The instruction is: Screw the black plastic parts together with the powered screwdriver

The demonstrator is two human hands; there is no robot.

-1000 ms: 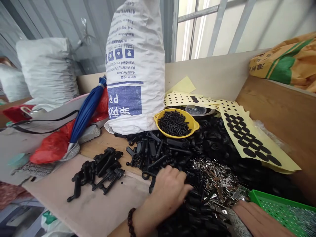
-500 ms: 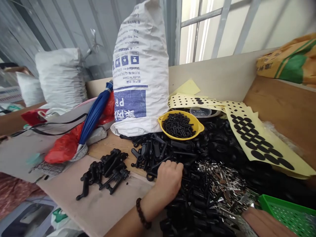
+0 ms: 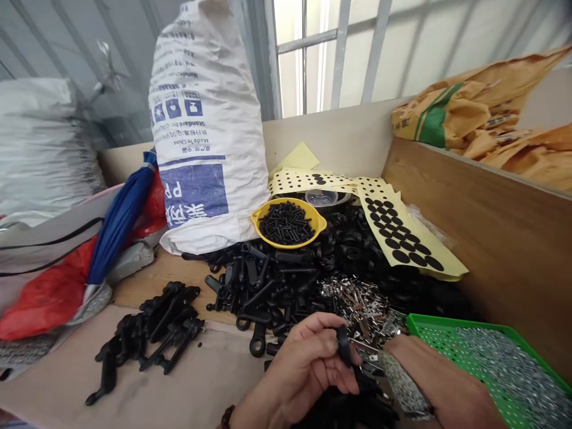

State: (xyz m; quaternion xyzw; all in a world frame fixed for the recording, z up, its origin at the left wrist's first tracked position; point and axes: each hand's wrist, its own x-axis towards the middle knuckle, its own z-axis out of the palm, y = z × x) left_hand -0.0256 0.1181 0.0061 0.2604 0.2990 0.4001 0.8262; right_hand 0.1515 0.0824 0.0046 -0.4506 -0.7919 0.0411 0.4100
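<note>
My left hand (image 3: 308, 360) pinches a round black plastic part (image 3: 344, 345) between thumb and fingers, its edge turned toward me. In my right hand (image 3: 440, 381) is a screwdriver with a thick speckled, wrapped handle (image 3: 402, 381). Its thin metal shaft points left toward the black part; whether the tip touches it I cannot tell. Below and around both hands lie black plastic parts, partly hidden by them. Just beyond the hands spreads a pile of small shiny metal clips (image 3: 357, 304). Black arm-shaped parts (image 3: 250, 277) are heaped further back.
A yellow bowl (image 3: 322, 225) holds black screw-like pieces. To the right is a green perforated tray (image 3: 429, 342) with small metal pieces. A loose group of black parts (image 3: 152, 328) lies left. Behind stand a white sack (image 3: 210, 137), a blue umbrella (image 3: 118, 214) and yellow sticker sheets (image 3: 397, 232).
My left hand has left the black arm-shaped parts and come nearer, now holding a round black part beside the screwdriver. The view has swung right, showing more of the green tray.
</note>
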